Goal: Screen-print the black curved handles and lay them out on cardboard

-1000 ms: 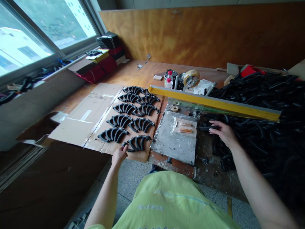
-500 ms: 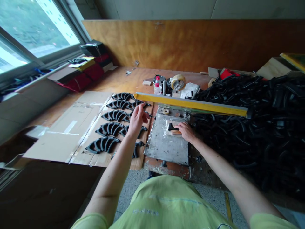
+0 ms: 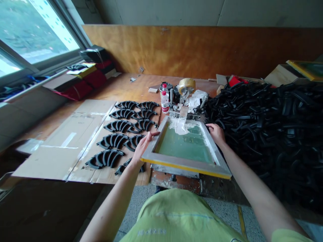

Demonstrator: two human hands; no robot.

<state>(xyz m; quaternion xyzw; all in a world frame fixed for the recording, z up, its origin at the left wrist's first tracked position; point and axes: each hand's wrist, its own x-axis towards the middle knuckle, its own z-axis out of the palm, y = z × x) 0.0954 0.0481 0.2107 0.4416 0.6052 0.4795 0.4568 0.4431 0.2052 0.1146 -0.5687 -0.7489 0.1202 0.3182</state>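
A screen printing frame (image 3: 188, 161) with grey rails, a yellow front edge and green mesh slants over the metal plate (image 3: 174, 170), its front end raised. My left hand (image 3: 144, 145) is closed on its left rail, the fingers lying along the side. Beside the far part of the right rail is my right hand (image 3: 216, 133), fingers bent together and fingertips close to the rail. What those fingers hold, if anything, is hidden. The black part seen earlier on the plate is out of sight under the frame.
Curved black plastic parts (image 3: 114, 141) lie in fanned rows on a cardboard sheet (image 3: 63, 144) to the left. A large heap of black parts (image 3: 264, 134) fills the right side. Behind the frame stand a bottle (image 3: 165, 102) and a tape roll (image 3: 186, 86).
The frame has swung down over the plate. My right hand has left the black part and moved right to the frame's side. My left hand has lowered with the frame.
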